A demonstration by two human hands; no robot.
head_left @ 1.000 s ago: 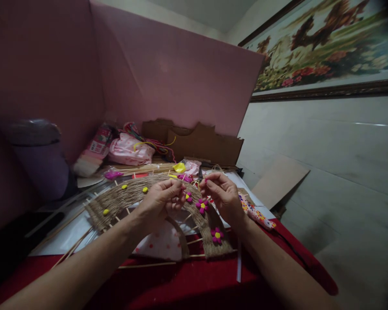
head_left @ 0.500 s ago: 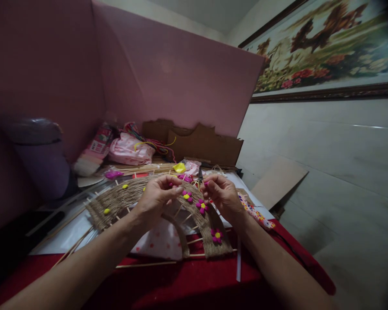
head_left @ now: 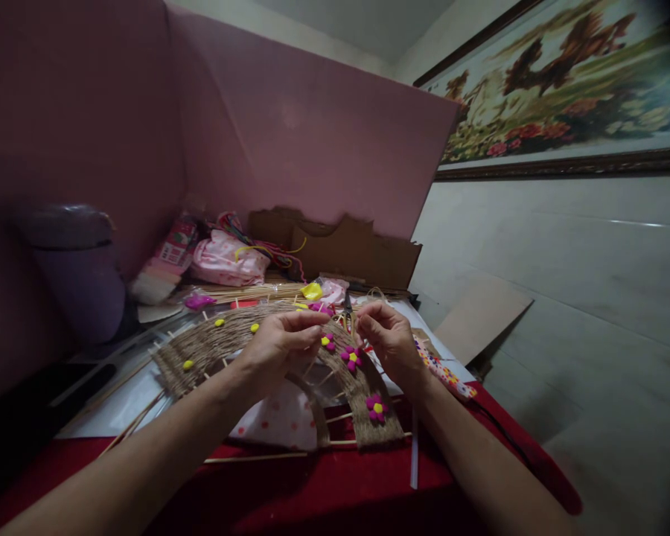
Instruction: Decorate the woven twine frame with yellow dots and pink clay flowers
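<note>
An arched piece woven from brown twine (head_left: 201, 357) over thin sticks lies on the table. Magenta flowers with yellow centres, such as this flower (head_left: 376, 408), sit on its right side, and plain yellow dots (head_left: 219, 322) on its left. My left hand (head_left: 293, 342) hovers above the arch's middle, thumb and fingertips pinched together. Over the arch's right edge, my right hand (head_left: 388, 339) is closed in a pinch too. Whatever either pinch holds is too small or hidden. Between the hands, a partly covered flower (head_left: 327, 342) shows on the twine.
Behind the arch are pliers or scissors (head_left: 348, 309), a bag of yellow clay-like material (head_left: 313, 291), a magenta packet (head_left: 199, 300) and bundled sticks (head_left: 240, 292). Torn cardboard (head_left: 351, 249) stands at the back. A red cloth (head_left: 246, 491) covers the table's front, and a purple container (head_left: 81, 275) stands left.
A small magenta piece seen in my right fingertips is no longer visible. My left fingers have straightened and moved slightly right. The arch looks still apart from a slight view shift.
</note>
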